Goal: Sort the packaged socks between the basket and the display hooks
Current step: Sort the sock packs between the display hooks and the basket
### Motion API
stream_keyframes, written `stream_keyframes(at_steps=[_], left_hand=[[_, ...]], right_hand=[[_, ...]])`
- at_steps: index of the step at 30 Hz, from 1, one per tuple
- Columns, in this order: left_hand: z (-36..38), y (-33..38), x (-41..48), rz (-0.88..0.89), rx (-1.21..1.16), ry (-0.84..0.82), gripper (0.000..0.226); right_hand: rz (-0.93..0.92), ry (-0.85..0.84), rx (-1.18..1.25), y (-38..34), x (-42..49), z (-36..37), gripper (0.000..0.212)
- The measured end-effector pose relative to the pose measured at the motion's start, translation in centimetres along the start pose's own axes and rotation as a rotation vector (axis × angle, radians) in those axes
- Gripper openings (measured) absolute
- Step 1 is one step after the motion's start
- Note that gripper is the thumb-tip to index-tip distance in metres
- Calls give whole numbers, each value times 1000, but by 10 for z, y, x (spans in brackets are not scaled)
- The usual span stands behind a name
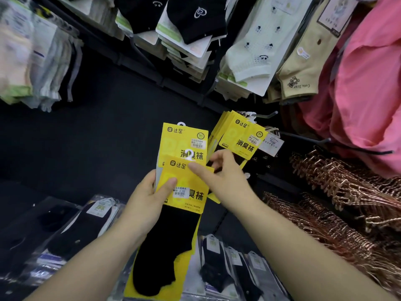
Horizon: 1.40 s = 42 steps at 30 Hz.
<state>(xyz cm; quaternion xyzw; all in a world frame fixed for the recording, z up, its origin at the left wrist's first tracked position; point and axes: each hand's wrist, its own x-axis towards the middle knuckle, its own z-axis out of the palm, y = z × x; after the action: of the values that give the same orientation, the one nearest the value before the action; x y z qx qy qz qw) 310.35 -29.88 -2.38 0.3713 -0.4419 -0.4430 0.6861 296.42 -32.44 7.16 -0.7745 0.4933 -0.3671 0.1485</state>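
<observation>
Some yellow-card black sock packs already hang on the metal hook. Left of that hook, the left hand grips an unhung stack, and the right hand pinches its front pack.

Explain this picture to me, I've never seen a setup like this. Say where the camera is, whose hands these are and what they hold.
No machine here: a person wears one camera on the head, looking down at their own bare hands. The left hand grips a stack of yellow sock packs; the right hand pinches the front one's top edge. Behind, matching packs hang on a display hook. Below lie bagged black socks, with copper hangers at right.
</observation>
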Motion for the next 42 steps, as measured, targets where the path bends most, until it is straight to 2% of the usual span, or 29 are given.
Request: stream_keyframes(at_steps=[3, 5, 7, 9, 13, 16, 19, 23, 26, 28, 29, 31, 34, 35, 38, 42], left_hand=[[1, 1, -1, 12, -23, -3, 12], [2, -1, -1, 0, -28, 7, 13], [2, -4, 0, -28, -8, 52, 24], [-1, -5, 3, -29, 36, 85, 28], [-12, -4, 7, 12, 126, 139, 25], [-17, -3, 7, 29, 209, 162, 24], [-19, -1, 8, 18, 281, 181, 23], [-17, -1, 7, -2, 238, 139, 23], [-15, -2, 7, -9, 213, 102, 22], [-16, -4, 7, -14, 197, 74, 21], [-16, -5, 7, -16, 185, 61, 21], [-16, -5, 7, -17, 159, 28, 23], [-14, -5, 6, -20, 145, -19, 23], [-13, -5, 6, -21, 139, -34, 22], [-10, -4, 4, -23, 144, -85, 23], [-10, -3, 3, -38, 210, -130, 19]], right_hand=[[21, 54, 80, 4, -4, 2, 33], [83, 18, 123, 7, -3, -3, 21], [122, 20, 189, 11, -1, -12, 9], [130, 126, 280, 16, 5, -27, 4], [132, 376, 384, 23, 29, -66, 8], [147, 485, 435, 21, 49, -84, 14], [161, 450, 404, 15, 70, -86, 15], [235, 412, 289, 8, 91, -70, 14], [308, 516, 239, 8, 97, -64, 32], [408, 642, 55, 9, 90, -61, 47], [398, 673, 11, 8, 82, -56, 48], [267, 544, 84, 1, 62, -41, 38], [108, 126, 217, -15, 28, -16, 30], [67, 51, 215, -18, 21, -11, 31], [-3, 36, 222, -23, 14, -7, 20], [59, -29, 325, -22, 12, -15, 7]])
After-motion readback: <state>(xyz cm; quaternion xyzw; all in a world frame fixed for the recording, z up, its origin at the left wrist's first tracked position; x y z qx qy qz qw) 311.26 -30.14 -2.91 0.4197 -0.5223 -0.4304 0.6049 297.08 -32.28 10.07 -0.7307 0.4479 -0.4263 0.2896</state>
